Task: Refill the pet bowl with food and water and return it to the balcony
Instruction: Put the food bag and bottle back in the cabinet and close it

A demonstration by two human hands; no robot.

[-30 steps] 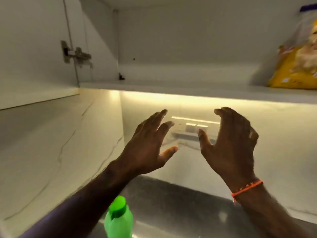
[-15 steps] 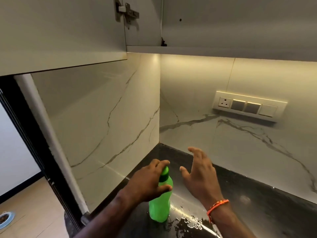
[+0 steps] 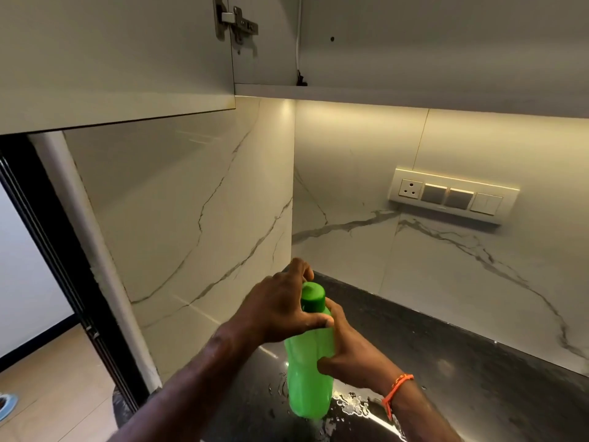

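The green bottle [image 3: 308, 362] stands upright on the near part of the dark surface [image 3: 446, 339], close to its left edge. The left hand [image 3: 280, 309] curls round the neck just below the cap [image 3: 313, 297]; the right hand [image 3: 347, 349] grips the body from the right side.

Handling, as judged: smooth plastic, probably somewhat flexible and, if full, moderately heavy. Water droplets [image 3: 350, 405] lie round its base, so the bottle may be slippery; the body grip looks the safer hold while the cap is turned.

Clearances: the marble wall [image 3: 197, 218] stands near on the left, the open cabinet door [image 3: 111, 52] overhangs above. Open room lies to the right and far along the surface. A bowl [image 3: 6, 406] shows on the floor at far left, partly cut off.
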